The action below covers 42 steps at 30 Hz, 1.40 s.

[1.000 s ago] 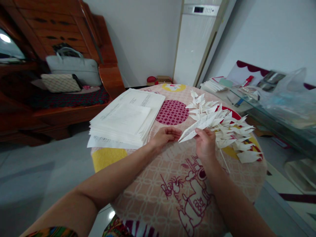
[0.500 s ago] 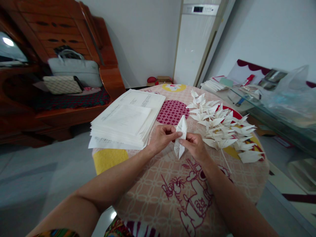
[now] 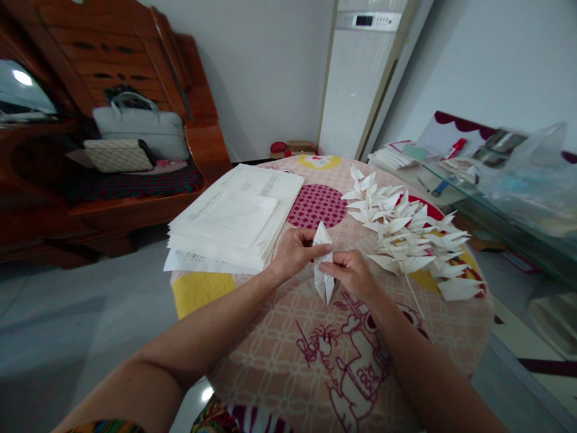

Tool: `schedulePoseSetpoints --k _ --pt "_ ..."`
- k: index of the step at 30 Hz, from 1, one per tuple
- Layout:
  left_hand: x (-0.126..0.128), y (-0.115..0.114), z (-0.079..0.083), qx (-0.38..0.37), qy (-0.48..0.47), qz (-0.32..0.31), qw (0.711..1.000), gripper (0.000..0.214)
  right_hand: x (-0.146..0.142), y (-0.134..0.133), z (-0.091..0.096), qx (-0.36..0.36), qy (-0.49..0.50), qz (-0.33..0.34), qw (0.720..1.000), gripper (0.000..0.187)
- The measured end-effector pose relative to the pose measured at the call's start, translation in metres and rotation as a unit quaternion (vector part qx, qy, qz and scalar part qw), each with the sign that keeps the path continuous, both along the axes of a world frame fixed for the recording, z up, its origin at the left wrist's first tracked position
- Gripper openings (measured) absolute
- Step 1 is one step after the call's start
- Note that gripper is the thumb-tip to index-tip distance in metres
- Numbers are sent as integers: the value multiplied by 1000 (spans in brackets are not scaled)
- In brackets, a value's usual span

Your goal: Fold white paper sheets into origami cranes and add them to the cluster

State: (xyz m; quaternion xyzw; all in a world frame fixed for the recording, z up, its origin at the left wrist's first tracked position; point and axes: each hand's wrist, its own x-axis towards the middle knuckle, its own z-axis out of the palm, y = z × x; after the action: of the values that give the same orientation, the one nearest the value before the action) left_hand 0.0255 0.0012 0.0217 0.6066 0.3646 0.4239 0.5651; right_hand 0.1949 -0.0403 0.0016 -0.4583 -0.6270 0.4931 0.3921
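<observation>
A narrow, diamond-shaped piece of folded white paper stands on end between my hands, its points facing away from me and toward me. My left hand pinches its upper part from the left, thumb across the front. From the right, my right hand grips it slightly lower, thumb on the face and fingers curled behind. Several folded white paper cranes are crowded together on the right of the round table. Left of my hands lies a thick stack of printed paper, with a smaller sheet on top.
A patterned cloth covers the round table. Beyond its right edge, a glass-topped table bears a plastic bag and papers. A wooden bench with bags stands at the left. A white floor-standing appliance is at the back.
The folded paper has shifted slightly toward me and to the left, and it leans a little differently. Both hands still hold it, the right now gripping across more of its face.
</observation>
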Motion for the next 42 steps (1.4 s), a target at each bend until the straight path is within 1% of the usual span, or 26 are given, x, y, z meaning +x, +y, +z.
schedulePoseSetpoints --k 4,8,10,13,17,20,25,27,29,31,33,34,35,37,38,40,42 --pt "-1 1 -2 20 13 4 1000 32 -1 1 -4 -33 31 18 999 33" --pt "-1 3 -2 -1 12 -14 1000 34 -3 -1 -5 -73 50 27 996 30" --pt "-1 4 -3 -20 11 -24 999 36 -5 -1 -5 -86 57 17 995 29" --pt "-1 6 -4 -39 25 -30 998 35 -8 -1 -4 -97 63 -14 993 30" --pt "0 10 -8 -46 27 -5 999 30 -13 0 -1 -120 83 -28 989 28" --pt "1 13 -11 -66 14 18 998 30 -15 0 2 -141 102 -15 985 26" --pt "0 19 -10 -92 -30 28 995 33 -16 0 1 -180 102 2 978 27" --pt "-2 25 -9 -95 -47 41 994 33 -17 -1 0 -198 96 10 975 29" --pt "-8 34 -8 -100 -59 72 991 35 -17 -2 -2 -215 91 20 972 30" --pt "-17 44 -9 -100 -73 122 985 37 -17 -3 -4 -225 93 24 970 32" --pt "-24 52 -10 -104 -101 174 974 38 -16 -1 -6 -213 104 8 971 33" --pt "-27 53 -11 -113 -109 171 973 39 -15 0 -6 -197 112 -7 974 33" --pt "-28 52 -13 -126 -110 151 974 41 -14 2 -7 -177 119 -24 977 34" --pt "-24 45 -15 -154 -97 79 980 49 -13 7 -7 -139 133 -57 980 35" --pt "-21 41 -16 -162 -89 28 982 51 -12 9 -7 -124 138 -70 980 35" --pt "-11 31 -18 -159 -85 -42 983 52 -11 13 -8 -108 148 -90 979 34" --pt "-3 23 -19 -143 -85 -51 985 45 -11 15 -10 -97 154 -113 977 34"
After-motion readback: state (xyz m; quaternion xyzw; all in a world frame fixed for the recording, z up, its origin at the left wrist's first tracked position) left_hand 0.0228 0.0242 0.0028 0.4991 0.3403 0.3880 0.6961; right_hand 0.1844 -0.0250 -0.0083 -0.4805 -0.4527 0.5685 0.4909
